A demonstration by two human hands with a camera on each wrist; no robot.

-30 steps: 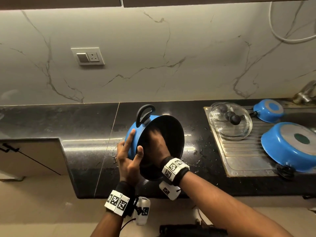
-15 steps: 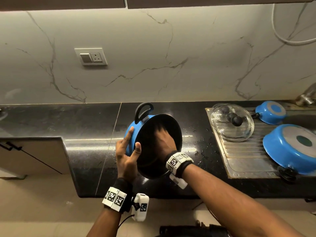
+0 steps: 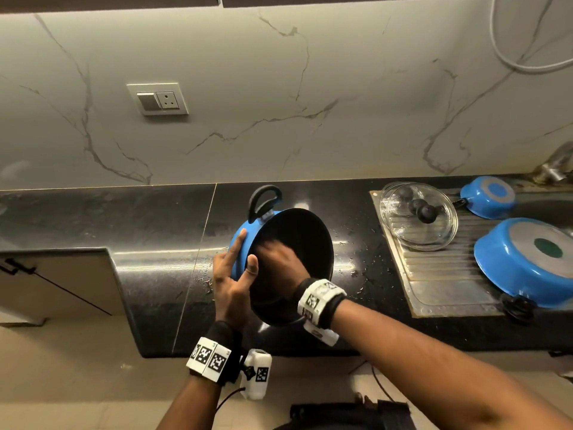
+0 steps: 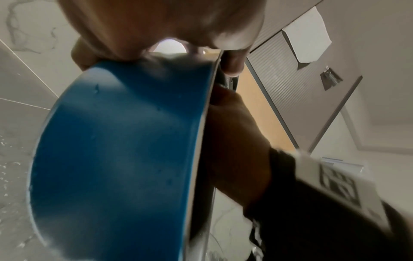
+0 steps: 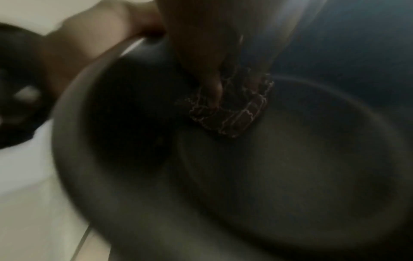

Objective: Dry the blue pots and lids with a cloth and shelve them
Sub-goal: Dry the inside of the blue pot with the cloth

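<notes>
One blue pot (image 3: 240, 243) is gripped by the left hand (image 3: 231, 282) and wiped inside with a cloth (image 5: 232, 113) pinched by the right hand (image 3: 279, 262); two pots (image 3: 524, 265) and the lids (image 3: 418, 217) (apparently still wet) are left, nothing shelved.

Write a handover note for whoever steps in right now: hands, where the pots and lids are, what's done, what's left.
Left hand grips the blue pot by its rim, tilted over the counter.
Right hand is inside it, pressing a cloth to the dark wall.
Glass lids, a small pot and a large pot sit upside down on the drainboard.
Done: nothing shelved in view.
Left: finish this pot, dry the rest, shelve all.
</notes>
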